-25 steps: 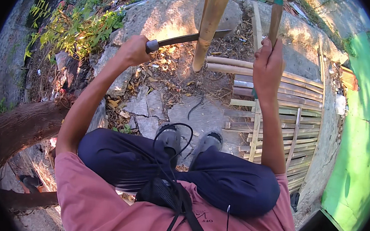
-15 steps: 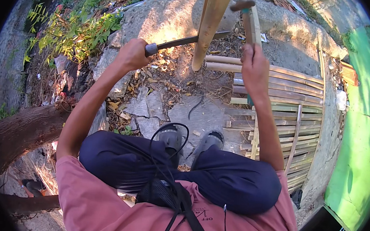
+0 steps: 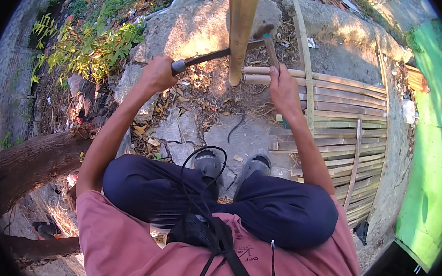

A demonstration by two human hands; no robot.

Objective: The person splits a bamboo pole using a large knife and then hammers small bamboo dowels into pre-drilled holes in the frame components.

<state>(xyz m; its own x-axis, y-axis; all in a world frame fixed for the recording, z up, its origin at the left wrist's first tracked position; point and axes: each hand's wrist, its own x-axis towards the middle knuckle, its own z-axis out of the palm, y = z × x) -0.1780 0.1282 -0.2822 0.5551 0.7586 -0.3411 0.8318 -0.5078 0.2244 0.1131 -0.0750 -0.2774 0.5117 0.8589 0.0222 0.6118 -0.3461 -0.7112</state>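
My left hand is closed around the dark grey handle of a machete. Its blade runs across to the right, lodged in or passing behind an upright bamboo pole; which of the two I cannot tell. The pole's lower end comes down near the ground in front of me. In my right hand is a hammer with a wooden handle and a teal patch by its head. The blurred hammer head is at the blade's far tip, right of the pole; whether they touch is unclear.
Split bamboo slats lie in rows on the right, one long strip across them. Beyond is a green surface. A thick branch and a leafy plant stand left. My sandalled feet rest on cracked paving.
My right hand has swung the hammer left and inward, bringing its head to the blade tip. The pole's upper part has shifted slightly left. My left hand stays on the machete handle.
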